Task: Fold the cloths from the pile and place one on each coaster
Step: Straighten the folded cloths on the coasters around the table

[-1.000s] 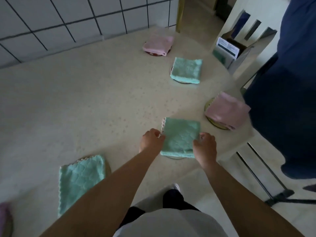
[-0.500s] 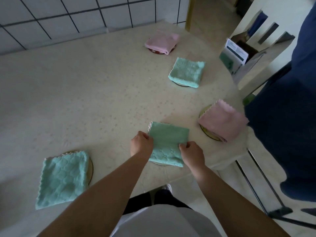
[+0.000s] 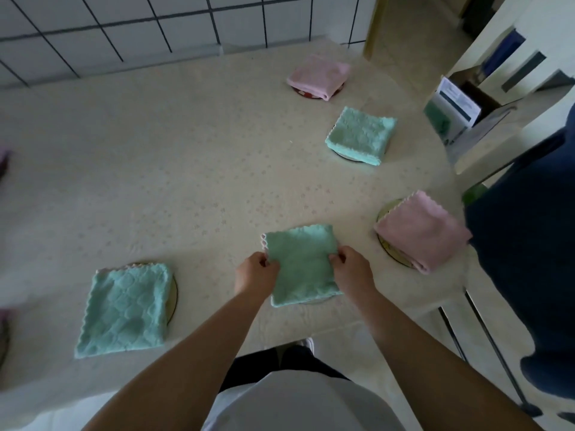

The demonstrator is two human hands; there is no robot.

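Near the counter (image 3: 186,181) edge, left hand (image 3: 257,273) and right hand (image 3: 351,272) each pinching the folded green cloth (image 3: 301,264) over its barely visible coaster (image 3: 314,301); risks dragging it off-centre or springing the fold upon careless release.

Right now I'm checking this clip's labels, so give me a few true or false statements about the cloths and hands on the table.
1. Both hands grip the same green cloth. True: left hand and right hand hold its sides.
2. Every folded cloth in view is green. False: the far pink cloth and the near pink cloth are pink.
3. The green cloth at left lies over a coaster. True.
4. The right hand rests on a pink cloth. False: it grips the green one.
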